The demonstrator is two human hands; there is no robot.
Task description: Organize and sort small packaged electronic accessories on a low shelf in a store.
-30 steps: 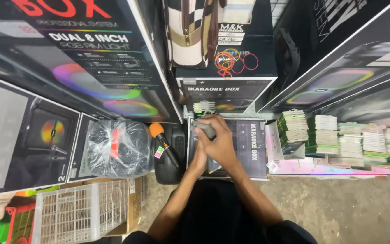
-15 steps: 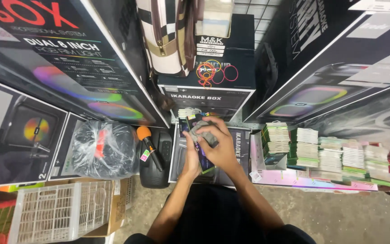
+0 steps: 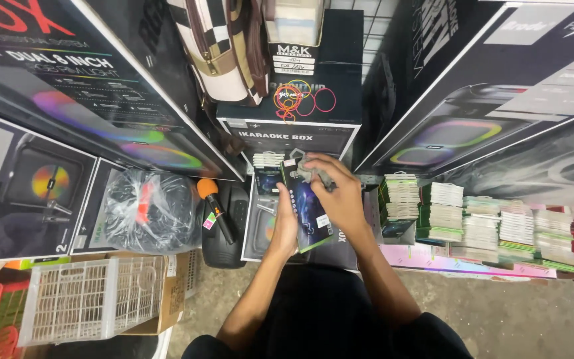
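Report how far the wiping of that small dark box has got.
Done: cannot tell; no cleaned part stands out. In hand: the left hand holds the small dark box upright while the right hand presses a grey cloth at its top edge. Left: the box's lower face, uncovered.

Tall speaker boxes wall both sides; microphone crowds the left.

Big dark speaker cartons rise on the left and more cartons lean in on the right, closing in a narrow aisle. The concrete floor is bare and grey. A white plastic basket sits low on the left, near a clear plastic bag. The light is flat and indoor.
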